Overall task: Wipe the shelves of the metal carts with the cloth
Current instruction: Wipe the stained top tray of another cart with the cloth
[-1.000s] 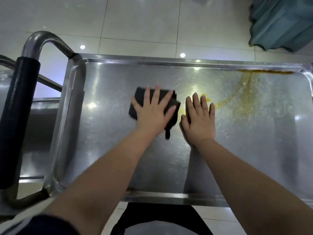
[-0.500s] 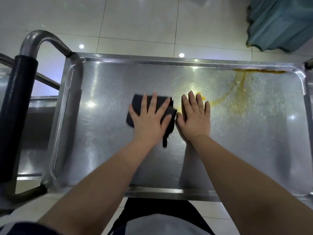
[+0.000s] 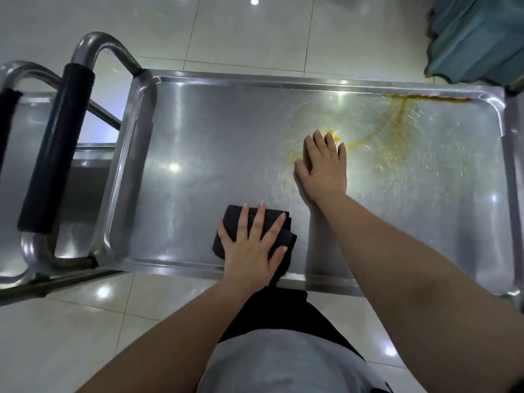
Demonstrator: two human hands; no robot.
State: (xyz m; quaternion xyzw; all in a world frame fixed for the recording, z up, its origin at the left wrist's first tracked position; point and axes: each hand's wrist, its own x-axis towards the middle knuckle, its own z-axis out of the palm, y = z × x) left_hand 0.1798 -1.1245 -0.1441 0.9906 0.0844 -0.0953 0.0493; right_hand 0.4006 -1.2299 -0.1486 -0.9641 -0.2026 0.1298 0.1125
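Pressing the folded black cloth (image 3: 231, 222) under spread left hand (image 3: 252, 245) to wipe cart shelf (image 3: 198, 165), probably bracing with flat, open right hand (image 3: 323, 168) beside yellow stain (image 3: 397, 120).

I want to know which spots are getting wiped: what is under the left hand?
Under the left hand lies the dark cloth, pressed flat on the cart shelf near its front rim. The shelf metal beneath the cloth is covered, so its state cannot be seen.

Floor (image 3: 249, 38): glossy pale tiles with thin grout lines. Teal fabric (image 3: 479, 38): draped folds, at the floor's far-right corner.
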